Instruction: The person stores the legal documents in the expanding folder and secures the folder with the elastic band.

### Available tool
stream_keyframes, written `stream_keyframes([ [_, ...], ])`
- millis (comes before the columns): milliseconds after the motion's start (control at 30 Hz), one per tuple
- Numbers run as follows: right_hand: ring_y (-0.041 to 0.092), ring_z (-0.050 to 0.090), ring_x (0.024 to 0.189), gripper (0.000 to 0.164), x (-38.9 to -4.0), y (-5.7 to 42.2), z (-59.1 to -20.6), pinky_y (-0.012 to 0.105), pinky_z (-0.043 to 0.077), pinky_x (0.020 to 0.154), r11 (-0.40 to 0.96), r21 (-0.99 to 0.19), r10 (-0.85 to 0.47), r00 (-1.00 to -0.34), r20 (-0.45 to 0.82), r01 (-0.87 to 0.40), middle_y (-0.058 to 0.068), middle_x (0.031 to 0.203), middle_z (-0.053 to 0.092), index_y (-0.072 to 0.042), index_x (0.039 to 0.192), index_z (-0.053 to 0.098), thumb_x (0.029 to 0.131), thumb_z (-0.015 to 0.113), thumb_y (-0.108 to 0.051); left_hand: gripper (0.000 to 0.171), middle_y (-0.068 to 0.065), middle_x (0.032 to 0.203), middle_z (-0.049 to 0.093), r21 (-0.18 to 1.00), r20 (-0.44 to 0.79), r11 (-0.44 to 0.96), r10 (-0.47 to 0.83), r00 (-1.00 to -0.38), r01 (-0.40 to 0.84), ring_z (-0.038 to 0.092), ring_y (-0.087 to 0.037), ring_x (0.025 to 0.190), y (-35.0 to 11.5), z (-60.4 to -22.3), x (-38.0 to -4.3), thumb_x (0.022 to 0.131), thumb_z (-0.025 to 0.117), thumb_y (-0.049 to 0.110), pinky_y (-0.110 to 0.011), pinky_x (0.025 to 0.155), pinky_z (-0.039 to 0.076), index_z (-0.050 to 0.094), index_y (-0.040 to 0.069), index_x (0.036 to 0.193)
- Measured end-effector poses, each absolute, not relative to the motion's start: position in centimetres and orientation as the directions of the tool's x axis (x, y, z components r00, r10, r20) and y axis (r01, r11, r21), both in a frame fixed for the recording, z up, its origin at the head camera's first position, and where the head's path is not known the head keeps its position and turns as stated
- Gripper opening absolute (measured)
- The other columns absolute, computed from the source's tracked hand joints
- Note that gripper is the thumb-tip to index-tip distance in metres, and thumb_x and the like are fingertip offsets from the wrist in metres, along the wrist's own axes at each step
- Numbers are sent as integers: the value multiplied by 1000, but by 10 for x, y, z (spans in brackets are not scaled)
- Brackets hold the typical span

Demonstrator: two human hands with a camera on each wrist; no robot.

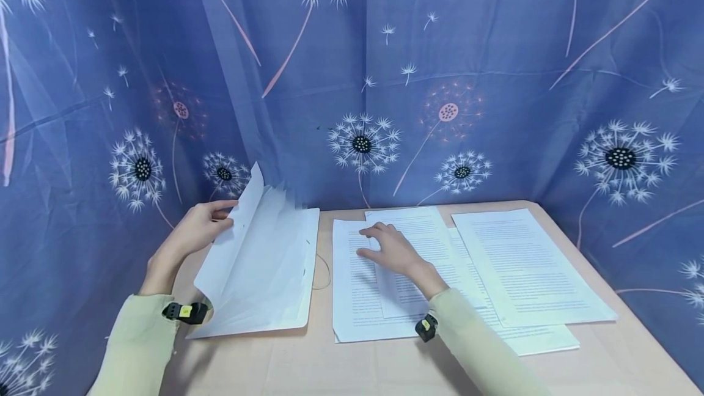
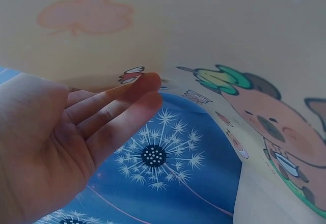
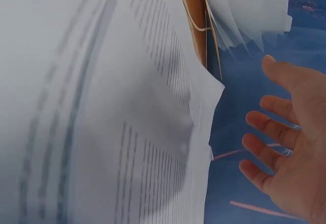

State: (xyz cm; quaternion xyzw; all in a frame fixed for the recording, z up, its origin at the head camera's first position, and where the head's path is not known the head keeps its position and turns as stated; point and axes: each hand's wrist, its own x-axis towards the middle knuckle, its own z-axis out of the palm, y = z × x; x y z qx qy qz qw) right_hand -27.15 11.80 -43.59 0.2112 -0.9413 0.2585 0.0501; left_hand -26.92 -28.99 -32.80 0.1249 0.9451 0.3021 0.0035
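Observation:
My left hand [image 1: 192,231] pinches the edge of a folder's raised cover [image 1: 228,267] at the left of the table. White inner sheets fan up beside that cover, and a thin cord [image 1: 324,271] loops out at the folder's right side. Cartoon prints, among them a brown animal [image 2: 272,117], show on the cover's outer face in the left wrist view; the thumb is hidden there. Over the printed sheets [image 1: 352,298] my right hand [image 1: 396,252] hovers with fingers spread and relaxed. Nothing lies between them, and the right wrist view shows the hand [image 3: 293,127] apart from the paper.
Right of these sheets, another printed page [image 1: 528,261] lies at an angle, overlapping a sheet [image 1: 544,341] underneath. The beige table [image 1: 308,365] ends at a blue dandelion-patterned curtain [image 1: 407,157], which hangs behind and on both sides.

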Motion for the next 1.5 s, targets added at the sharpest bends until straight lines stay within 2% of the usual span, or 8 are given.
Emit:
stream_keyframes([
  [267,30,57,116,51,-274,138,-438,50,45,99,772,-480,-358,-909,213,-417,8,124,64,-12,136,61,93,68,-40,49,-35,130,58,564,71,791,243,-968,239,40,-11,48,-291,-328,-269,100,53,16,-31,54,41,46,4,148],
  [533,31,57,115,51,-275,159,-441,50,46,97,772,-483,-339,-911,235,-412,9,123,64,-11,137,60,94,66,-39,49,-35,131,58,572,52,789,239,-970,226,32,-9,45,-291,-328,-270,101,52,15,-31,52,40,45,4,148],
  [833,36,56,119,51,-276,187,-445,53,44,99,765,-521,-303,-925,229,-379,12,125,63,-10,137,60,95,65,-38,49,-34,132,58,563,60,794,237,-970,229,30,-8,47,-292,-327,-272,100,51,15,-32,55,40,45,6,149],
  [1033,36,58,114,51,-273,205,-447,53,48,93,779,-527,-271,-940,209,-341,14,126,62,-9,137,59,96,63,-38,50,-33,133,57,551,56,801,244,-968,234,48,-11,55,-292,-326,-272,101,51,16,-33,65,43,45,6,149],
  [1267,39,59,110,50,-271,224,-447,52,49,89,788,-523,-243,-945,220,-324,17,124,63,-6,136,60,96,64,-36,50,-33,133,57,549,66,797,256,-964,250,53,-12,60,-292,-326,-272,101,51,16,-34,65,43,44,5,149],
  [1333,39,59,109,51,-271,229,-447,53,49,89,788,-524,-241,-945,220,-322,18,124,63,-5,136,59,96,65,-35,50,-33,132,58,543,72,801,254,-965,251,62,-18,71,-293,-327,-272,101,51,16,-34,67,44,44,5,149],
  [1400,40,60,109,51,-271,233,-447,53,49,89,791,-524,-235,-948,215,-315,19,124,63,-4,136,59,96,65,-36,50,-33,132,58,540,70,805,249,-966,246,67,-29,87,-293,-327,-271,101,51,16,-34,70,44,44,5,149],
  [1500,41,60,110,52,-270,241,-449,54,49,90,793,-528,-226,-952,206,-303,20,124,62,-4,137,58,96,64,-37,50,-33,133,57,535,68,810,244,-967,242,63,-41,112,-294,-328,-271,101,50,17,-34,71,45,44,6,150],
])
